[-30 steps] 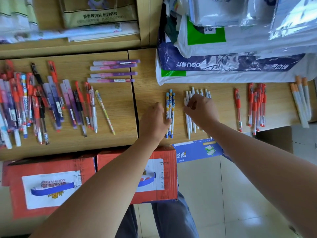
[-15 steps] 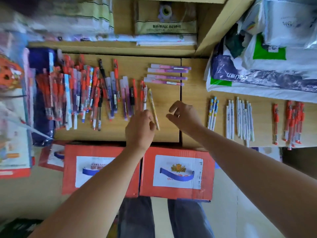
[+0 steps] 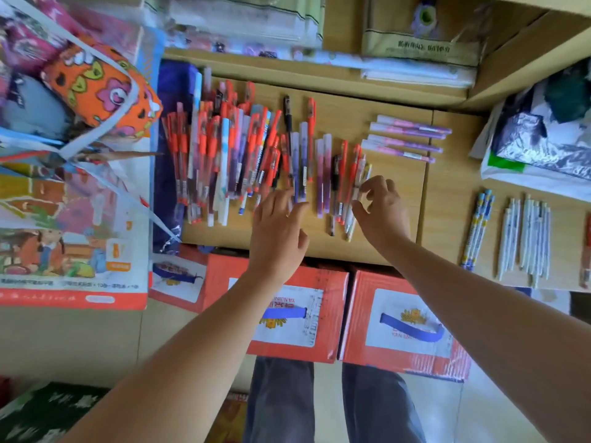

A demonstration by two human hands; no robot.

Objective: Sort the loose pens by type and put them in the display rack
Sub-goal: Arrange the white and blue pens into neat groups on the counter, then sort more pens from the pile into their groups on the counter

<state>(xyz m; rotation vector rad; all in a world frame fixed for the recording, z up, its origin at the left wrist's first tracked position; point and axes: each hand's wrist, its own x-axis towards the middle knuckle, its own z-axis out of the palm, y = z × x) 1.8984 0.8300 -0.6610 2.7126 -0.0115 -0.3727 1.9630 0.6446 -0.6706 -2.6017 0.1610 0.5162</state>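
Left hand point(image 3: 278, 231) covers the lower ends of the translucent purple-barrelled pens point(image 3: 299, 164); contact cannot be told. Right hand point(image 3: 382, 212) partly hides the slim yellow-patterned pen point(image 3: 367, 169); no pinch can be confirmed. Heaped orange-red-capped gel pens point(image 3: 204, 148) bury those beneath. Barrel print is illegible. Red pen at the right edge point(image 3: 587, 247) is cut off. Packaged goods on the upper wooden shelf point(image 3: 243, 24) are blurred.

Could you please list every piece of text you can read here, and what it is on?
"YANJIN", upside down, cut off, on the right red box.
Chinese print on the beige bag: too blurred to read.
Lettering on the pens and the picture cover: too small or blurred.
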